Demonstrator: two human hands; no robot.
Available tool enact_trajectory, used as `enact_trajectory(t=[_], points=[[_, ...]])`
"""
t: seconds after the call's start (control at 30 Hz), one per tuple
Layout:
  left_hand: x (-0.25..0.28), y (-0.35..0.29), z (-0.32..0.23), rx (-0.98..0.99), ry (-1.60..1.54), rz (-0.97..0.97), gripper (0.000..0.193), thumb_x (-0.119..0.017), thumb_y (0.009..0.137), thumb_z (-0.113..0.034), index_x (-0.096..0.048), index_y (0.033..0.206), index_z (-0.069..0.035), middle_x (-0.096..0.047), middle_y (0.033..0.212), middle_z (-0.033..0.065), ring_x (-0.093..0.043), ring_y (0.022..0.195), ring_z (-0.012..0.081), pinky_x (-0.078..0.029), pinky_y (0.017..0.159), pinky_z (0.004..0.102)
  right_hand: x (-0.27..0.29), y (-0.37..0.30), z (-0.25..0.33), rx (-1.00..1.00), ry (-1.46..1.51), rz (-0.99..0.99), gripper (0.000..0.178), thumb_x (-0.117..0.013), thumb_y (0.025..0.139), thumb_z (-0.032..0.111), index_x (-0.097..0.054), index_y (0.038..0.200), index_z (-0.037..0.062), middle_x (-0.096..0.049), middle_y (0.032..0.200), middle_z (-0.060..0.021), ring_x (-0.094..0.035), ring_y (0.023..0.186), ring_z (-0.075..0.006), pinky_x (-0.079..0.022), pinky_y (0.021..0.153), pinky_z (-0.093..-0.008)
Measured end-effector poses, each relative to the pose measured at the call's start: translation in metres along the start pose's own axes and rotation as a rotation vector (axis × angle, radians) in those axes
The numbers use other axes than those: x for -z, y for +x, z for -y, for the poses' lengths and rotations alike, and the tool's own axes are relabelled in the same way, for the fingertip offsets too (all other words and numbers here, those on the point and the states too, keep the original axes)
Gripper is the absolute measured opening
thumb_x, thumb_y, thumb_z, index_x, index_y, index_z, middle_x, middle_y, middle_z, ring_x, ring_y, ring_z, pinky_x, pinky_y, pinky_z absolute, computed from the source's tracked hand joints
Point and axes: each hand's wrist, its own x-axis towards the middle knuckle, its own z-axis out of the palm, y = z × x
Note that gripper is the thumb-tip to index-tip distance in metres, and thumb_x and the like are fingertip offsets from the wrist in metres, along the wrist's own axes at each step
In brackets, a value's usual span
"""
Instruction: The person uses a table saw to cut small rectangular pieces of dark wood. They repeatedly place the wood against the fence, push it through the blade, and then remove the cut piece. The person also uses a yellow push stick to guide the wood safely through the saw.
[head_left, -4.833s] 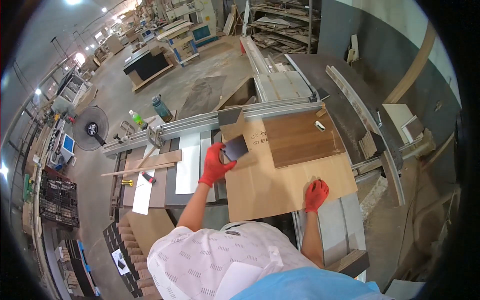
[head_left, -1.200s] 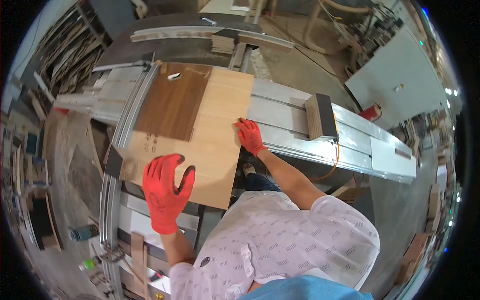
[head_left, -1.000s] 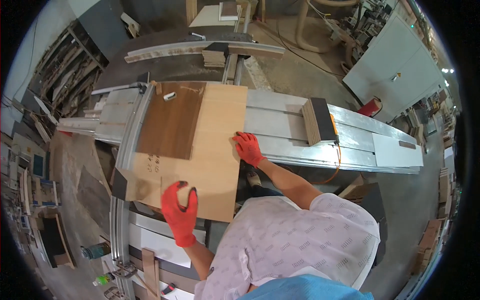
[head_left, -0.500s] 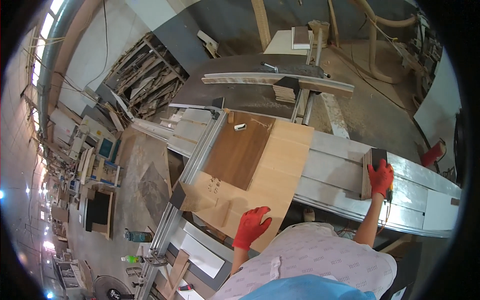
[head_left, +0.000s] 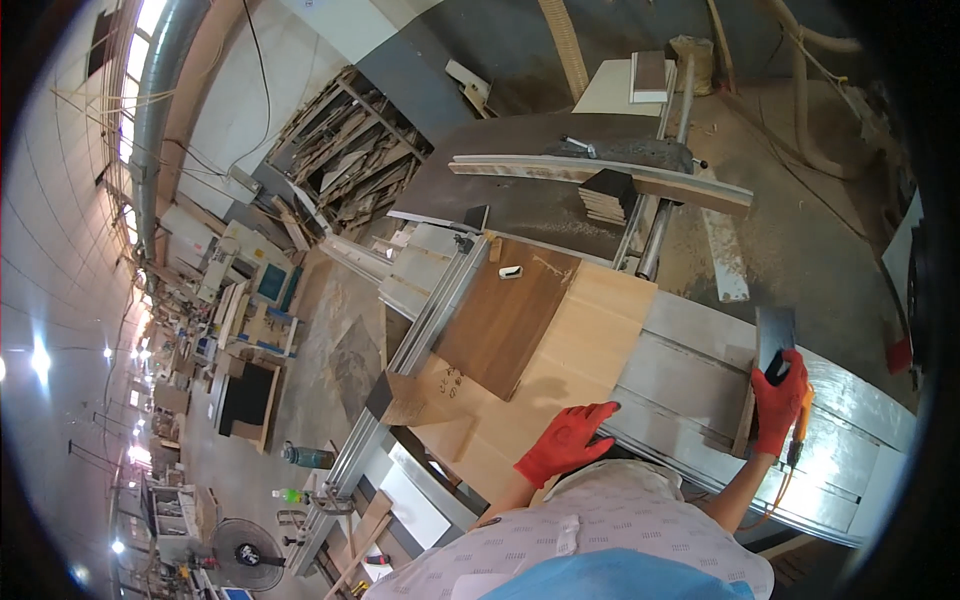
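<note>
1. Both gloved hands have shifted since half a second ago: the left hand (head_left: pixel 568 440) has moved rightward, to the near right corner of the pale board (head_left: pixel 598 335).
2. Right of the board, the right hand (head_left: pixel 780 402) has its fingers closed on a tilted dark panel (head_left: pixel 776 332); the glove hides whether that is one piece or several.
3. Left fingers are loosely open, seemingly just above the board.
4. On the board lies a brown panel (head_left: pixel 512 325).

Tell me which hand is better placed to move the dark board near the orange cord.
Probably the right hand: it touches the dark board, while the left hand is apart from it, near the pale board.
</note>
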Motion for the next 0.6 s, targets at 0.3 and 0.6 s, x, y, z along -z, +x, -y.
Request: enact_trajectory(t=[0.3, 0.6], points=[[-0.030, 0.022, 0.007, 0.160, -1.090, -0.060, 0.117, -0.075, 0.096, -0.004, 0.013, 0.171, -0.024, -0.020, 0.173, 0.0180, -0.039, 0.150, 0.0316, -0.041, 0.119, 0.0497, -0.137, -0.027, 0.131, -0.025, 0.849, 0.751, 0.055, -0.085, 0.083, 0.020, -0.060, 0.130, 0.0082, -0.063, 0.118, -0.0037, -0.058, 0.111, -0.0195, -0.047, 0.099, -0.0345], [-0.012, 0.005, 0.165, 0.415, -0.834, -0.512, 0.079, -0.065, 0.099, 0.003, -0.028, 0.168, -0.005, -0.039, 0.168, 0.0096, -0.045, 0.147, 0.0228, -0.038, 0.120, 0.0372, -0.303, -0.089, 0.162, -0.409, 0.951, 1.128, 0.035, -0.073, 0.101, 0.017, -0.064, 0.133, 0.0034, -0.070, 0.102, -0.0042, -0.063, 0.096, -0.0152, -0.054, 0.080, -0.0323]])
